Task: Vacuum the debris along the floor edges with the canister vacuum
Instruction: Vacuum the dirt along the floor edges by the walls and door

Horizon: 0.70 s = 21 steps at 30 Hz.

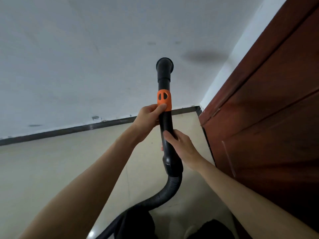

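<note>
From the head view I have both hands on the vacuum wand (166, 125), raised upright with its open nozzle (164, 63) pointing up the wall. My left hand (149, 116) pinches the orange collar (164, 100); my right hand (179, 144) wraps the tube lower. The baseboard (103, 124) lies ahead and below, so I judge the nozzle must tip forward and down.

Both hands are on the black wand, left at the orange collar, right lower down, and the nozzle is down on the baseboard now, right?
Not quite. In the head view the nozzle is raised against the white wall, above the dark baseboard. The left hand is at the orange collar, the right hand lower on the wand.
</note>
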Available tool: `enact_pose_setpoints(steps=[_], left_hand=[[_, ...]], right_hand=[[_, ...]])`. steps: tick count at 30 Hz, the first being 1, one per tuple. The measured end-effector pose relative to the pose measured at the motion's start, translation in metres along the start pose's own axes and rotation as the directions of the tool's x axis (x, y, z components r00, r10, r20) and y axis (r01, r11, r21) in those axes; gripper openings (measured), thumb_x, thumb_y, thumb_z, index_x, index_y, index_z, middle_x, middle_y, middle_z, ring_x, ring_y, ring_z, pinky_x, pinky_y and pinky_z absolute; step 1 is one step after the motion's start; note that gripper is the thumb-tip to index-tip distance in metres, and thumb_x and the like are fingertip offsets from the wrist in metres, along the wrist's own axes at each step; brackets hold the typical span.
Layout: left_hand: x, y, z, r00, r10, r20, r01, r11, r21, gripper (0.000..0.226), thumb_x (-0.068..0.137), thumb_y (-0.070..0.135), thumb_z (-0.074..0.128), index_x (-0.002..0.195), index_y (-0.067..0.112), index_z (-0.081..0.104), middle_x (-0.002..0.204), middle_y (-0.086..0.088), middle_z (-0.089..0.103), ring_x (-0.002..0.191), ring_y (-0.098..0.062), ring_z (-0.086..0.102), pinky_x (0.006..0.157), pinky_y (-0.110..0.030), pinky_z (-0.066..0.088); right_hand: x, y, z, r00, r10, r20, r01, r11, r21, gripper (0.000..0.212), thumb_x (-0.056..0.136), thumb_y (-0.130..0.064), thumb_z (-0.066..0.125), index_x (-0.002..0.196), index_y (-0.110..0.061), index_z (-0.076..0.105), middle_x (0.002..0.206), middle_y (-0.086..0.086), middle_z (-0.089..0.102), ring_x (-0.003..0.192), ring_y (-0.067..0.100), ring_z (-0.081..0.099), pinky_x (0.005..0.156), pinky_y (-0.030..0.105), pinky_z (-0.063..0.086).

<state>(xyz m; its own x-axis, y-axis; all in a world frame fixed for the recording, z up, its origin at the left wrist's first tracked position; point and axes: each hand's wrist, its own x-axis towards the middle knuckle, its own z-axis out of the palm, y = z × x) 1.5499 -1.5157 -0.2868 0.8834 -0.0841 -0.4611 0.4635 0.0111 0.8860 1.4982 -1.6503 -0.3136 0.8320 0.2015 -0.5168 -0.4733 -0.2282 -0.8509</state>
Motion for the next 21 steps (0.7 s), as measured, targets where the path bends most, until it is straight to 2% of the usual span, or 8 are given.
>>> enact_pose_setpoints(steps=[2, 7, 11, 13, 16, 19, 21], left_hand=[[-0.043, 0.038, -0.027, 0.999, 0.0, -0.044, -0.001, 1.0, -0.017, 0.036, 0.097, 0.024, 0.051, 0.108, -0.009, 0.06, 0.102, -0.022, 0.062, 0.093, -0.026, 0.062, 0.091, -0.039, 0.053], [-0.15, 0.119, -0.108, 0.989, 0.023, -0.149, -0.029, 0.999, -0.034, 0.02, 0.097, 0.023, 0.052, 0.104, 0.008, 0.063, 0.101, -0.012, 0.068, 0.095, -0.023, 0.067, 0.086, -0.028, 0.054], [-0.236, 0.155, -0.177, 0.948, 0.082, -0.306, -0.087, 0.996, -0.002, 0.024, 0.098, 0.026, 0.049, 0.111, 0.01, 0.063, 0.107, -0.012, 0.07, 0.098, -0.026, 0.068, 0.088, -0.035, 0.055], [-0.281, 0.163, -0.208, 0.88, 0.101, -0.464, -0.107, 0.994, 0.015, 0.032, 0.098, 0.03, 0.049, 0.119, 0.008, 0.06, 0.106, -0.01, 0.07, 0.096, -0.024, 0.068, 0.089, -0.037, 0.054], [-0.352, 0.161, -0.248, 0.728, 0.129, -0.674, -0.13, 0.99, 0.049, 0.035, 0.099, 0.031, 0.046, 0.126, 0.01, 0.055, 0.108, -0.005, 0.068, 0.096, -0.021, 0.067, 0.087, -0.033, 0.054], [-0.426, 0.149, -0.275, 0.561, 0.162, -0.812, -0.129, 0.986, 0.108, 0.031, 0.1, 0.029, 0.043, 0.126, 0.015, 0.052, 0.108, -0.002, 0.066, 0.095, -0.015, 0.065, 0.085, -0.03, 0.052], [-0.473, 0.139, -0.29, 0.45, 0.186, -0.873, -0.073, 0.982, 0.172, 0.031, 0.1, 0.027, 0.043, 0.128, 0.016, 0.051, 0.106, 0.0, 0.065, 0.091, -0.011, 0.064, 0.085, -0.031, 0.051]], right_hand=[[-0.029, -0.045, 0.023, 0.999, 0.002, 0.043, -0.001, 0.999, -0.032, 0.027, 0.098, -0.027, 0.054, 0.106, -0.002, 0.058, 0.081, 0.014, 0.066, 0.071, 0.023, 0.064, 0.074, 0.036, 0.054], [-0.087, -0.142, 0.094, 0.976, -0.017, 0.216, 0.036, 0.996, -0.084, 0.015, 0.096, -0.022, 0.058, 0.097, -0.007, 0.059, 0.081, 0.01, 0.067, 0.076, 0.025, 0.066, 0.083, 0.044, 0.054], [-0.123, -0.199, 0.158, 0.937, -0.075, 0.341, 0.128, 0.982, -0.136, 0.02, 0.095, -0.022, 0.06, 0.102, -0.003, 0.06, 0.086, 0.014, 0.066, 0.08, 0.029, 0.064, 0.086, 0.051, 0.052], [-0.14, -0.223, 0.189, 0.904, -0.123, 0.41, 0.202, 0.967, -0.155, 0.019, 0.095, -0.022, 0.06, 0.101, -0.004, 0.06, 0.083, 0.013, 0.065, 0.078, 0.029, 0.063, 0.084, 0.052, 0.052], [-0.164, -0.256, 0.235, 0.838, -0.182, 0.514, 0.303, 0.939, -0.162, 0.019, 0.097, -0.024, 0.058, 0.098, -0.005, 0.058, 0.076, 0.01, 0.064, 0.071, 0.026, 0.061, 0.079, 0.049, 0.053], [-0.192, -0.283, 0.282, 0.777, -0.222, 0.589, 0.375, 0.915, -0.15, 0.022, 0.096, -0.026, 0.059, 0.096, -0.004, 0.059, 0.074, 0.011, 0.063, 0.068, 0.026, 0.061, 0.074, 0.047, 0.054], [-0.211, -0.294, 0.315, 0.726, -0.238, 0.645, 0.422, 0.895, -0.144, 0.021, 0.095, -0.027, 0.06, 0.095, -0.006, 0.059, 0.073, 0.011, 0.063, 0.067, 0.026, 0.06, 0.069, 0.044, 0.053]])
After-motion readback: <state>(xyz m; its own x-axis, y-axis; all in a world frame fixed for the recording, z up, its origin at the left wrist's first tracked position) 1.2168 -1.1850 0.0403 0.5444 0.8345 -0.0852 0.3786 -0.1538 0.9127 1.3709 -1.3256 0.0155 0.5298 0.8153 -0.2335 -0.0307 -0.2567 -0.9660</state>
